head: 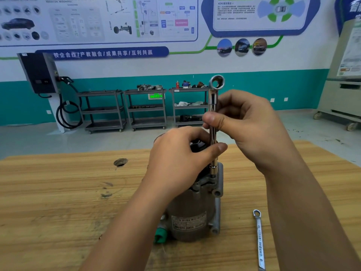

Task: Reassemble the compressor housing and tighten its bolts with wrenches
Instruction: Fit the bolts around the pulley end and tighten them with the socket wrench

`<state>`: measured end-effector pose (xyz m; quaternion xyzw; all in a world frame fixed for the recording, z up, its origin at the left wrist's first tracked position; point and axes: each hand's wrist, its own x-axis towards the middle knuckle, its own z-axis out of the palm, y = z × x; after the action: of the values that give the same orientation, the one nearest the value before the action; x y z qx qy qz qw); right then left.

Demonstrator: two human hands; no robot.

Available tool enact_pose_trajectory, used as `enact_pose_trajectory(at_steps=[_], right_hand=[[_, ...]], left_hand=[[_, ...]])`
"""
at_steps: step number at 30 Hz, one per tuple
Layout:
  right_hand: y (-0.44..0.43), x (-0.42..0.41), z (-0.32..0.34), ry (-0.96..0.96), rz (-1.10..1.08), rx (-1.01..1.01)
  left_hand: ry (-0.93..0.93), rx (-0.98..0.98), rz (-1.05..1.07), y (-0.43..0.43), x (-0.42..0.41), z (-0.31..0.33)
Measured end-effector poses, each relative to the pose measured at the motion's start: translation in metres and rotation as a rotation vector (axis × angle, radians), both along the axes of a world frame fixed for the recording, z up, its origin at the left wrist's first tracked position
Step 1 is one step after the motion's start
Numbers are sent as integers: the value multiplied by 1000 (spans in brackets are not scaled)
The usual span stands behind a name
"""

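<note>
1. The compressor (192, 210) stands upright on the table (58, 192), label facing the camera and a green cap (161, 235) at its lower left.
2. The left hand (175, 159) is clamped over the top of the compressor with its fingers curled round the far side. The top itself is mostly hidden under the palm.
3. The left thumb reaches out to the right and lies against the wrench (212, 106), low on its shaft.
4. The wrench stands nearly vertical. Its ring end is up in the air above both hands, and its lower end is seated on the compressor's top edge on the right side, just below the left thumb.
5. The right hand (246, 126) pinches the shaft about halfway up, thumb in front and fingers curled behind. This grip sits above the left thumb and well above the seated end.
6. A spare wrench (259, 237) lies flat on the table to the right of the compressor, ring end pointing away, with neither hand on it.
7. There is a dark hole (120, 162) in the tabletop, far left of the hands.
</note>
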<state>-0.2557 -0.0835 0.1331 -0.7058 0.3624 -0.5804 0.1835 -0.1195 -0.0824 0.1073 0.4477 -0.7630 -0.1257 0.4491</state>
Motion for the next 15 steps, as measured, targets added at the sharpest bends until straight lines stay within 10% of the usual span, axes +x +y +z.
enact_pose_trajectory(at_steps=[15], right_hand=[[-1,-4,0,77,27,28]], left_hand=[[-10,34,17,3,1,3]])
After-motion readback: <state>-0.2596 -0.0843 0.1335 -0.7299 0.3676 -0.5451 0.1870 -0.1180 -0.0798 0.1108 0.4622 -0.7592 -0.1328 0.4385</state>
